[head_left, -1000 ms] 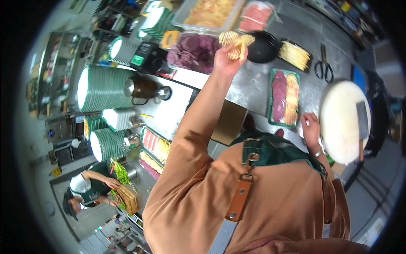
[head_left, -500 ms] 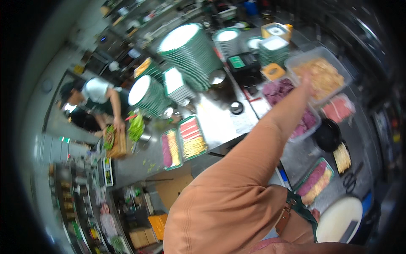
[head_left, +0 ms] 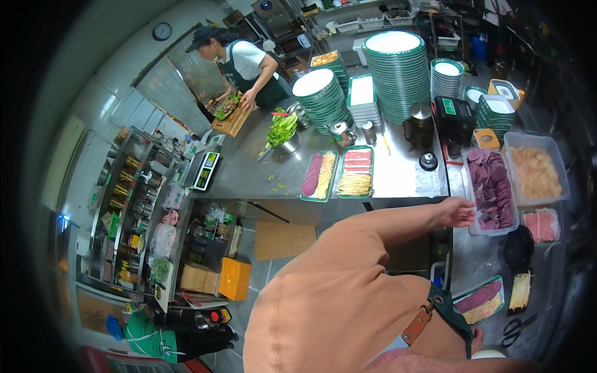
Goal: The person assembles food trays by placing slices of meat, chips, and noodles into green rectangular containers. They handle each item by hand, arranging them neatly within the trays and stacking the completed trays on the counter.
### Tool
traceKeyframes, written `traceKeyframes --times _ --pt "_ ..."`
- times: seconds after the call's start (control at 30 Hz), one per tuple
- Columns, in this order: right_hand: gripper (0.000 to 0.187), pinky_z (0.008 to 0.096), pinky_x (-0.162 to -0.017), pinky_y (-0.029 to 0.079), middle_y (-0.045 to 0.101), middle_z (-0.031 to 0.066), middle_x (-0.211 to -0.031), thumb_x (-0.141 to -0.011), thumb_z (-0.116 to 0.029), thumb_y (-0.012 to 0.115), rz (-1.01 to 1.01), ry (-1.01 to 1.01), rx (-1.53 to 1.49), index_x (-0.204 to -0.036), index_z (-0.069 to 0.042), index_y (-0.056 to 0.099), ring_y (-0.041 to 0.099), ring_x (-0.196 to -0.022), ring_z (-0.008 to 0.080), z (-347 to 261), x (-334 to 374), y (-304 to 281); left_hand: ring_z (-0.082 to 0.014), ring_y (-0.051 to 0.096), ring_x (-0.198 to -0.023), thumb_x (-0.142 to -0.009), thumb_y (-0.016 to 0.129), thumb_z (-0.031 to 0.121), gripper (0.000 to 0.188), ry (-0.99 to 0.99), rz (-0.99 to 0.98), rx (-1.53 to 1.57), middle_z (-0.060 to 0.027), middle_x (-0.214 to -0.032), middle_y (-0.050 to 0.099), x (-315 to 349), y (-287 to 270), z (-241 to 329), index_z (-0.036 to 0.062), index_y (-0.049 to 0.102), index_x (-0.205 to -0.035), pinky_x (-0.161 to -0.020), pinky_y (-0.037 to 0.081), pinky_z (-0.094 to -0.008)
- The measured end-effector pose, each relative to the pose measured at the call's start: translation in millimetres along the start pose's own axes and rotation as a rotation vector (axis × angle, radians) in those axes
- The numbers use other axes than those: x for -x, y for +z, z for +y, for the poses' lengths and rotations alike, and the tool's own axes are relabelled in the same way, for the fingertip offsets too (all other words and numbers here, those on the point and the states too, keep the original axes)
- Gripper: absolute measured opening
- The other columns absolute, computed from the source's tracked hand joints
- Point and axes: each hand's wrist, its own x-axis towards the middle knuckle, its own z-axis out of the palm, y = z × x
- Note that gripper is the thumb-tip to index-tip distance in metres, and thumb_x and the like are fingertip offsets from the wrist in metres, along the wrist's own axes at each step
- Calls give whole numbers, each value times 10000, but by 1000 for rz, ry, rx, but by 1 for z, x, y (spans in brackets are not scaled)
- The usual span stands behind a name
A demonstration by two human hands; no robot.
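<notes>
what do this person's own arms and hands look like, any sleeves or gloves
The left sleeve is loose, plain, peach-orange fabric; the left forearm below it is bare. The left hand wears no glove. Only a bit of the right hand shows, beside the dark green fabric apron, ungloved as far as visible.

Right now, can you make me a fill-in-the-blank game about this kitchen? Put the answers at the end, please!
1. The left hand is nearest the tub of ____ slices.
2. Side by side, near the metal pot, lie ____ filled trays.
3. The tallest stack of plates has ____ edges.
4. The worker in the dark apron has a hand on a wooden ____.

Missing words: purple; two; green; board.
</notes>
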Motion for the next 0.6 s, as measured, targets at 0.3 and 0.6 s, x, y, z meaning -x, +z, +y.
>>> traceKeyframes --times 0.3,0.6 --pt "173 354 -657 486 584 135 -861 -822 -84 619 21 27 5 -974 -4 599 583 -727 261 98 76 12 -186 621 -699 -918 553 211 121 -16 381 12 -53 -760 645 65 -150 -130 104 604 -892 -609 527 -338" --pt "158 342 -719 488 633 169 -829 -848 -81 589 32 336 -225 -980 -22 652 618 -786 242 -48 160 -68 -153 514 -526 -886 491 171 203 -197 12 353 -43 -626 530 70 -241 -256 89 567 -716 -499 443 -292"
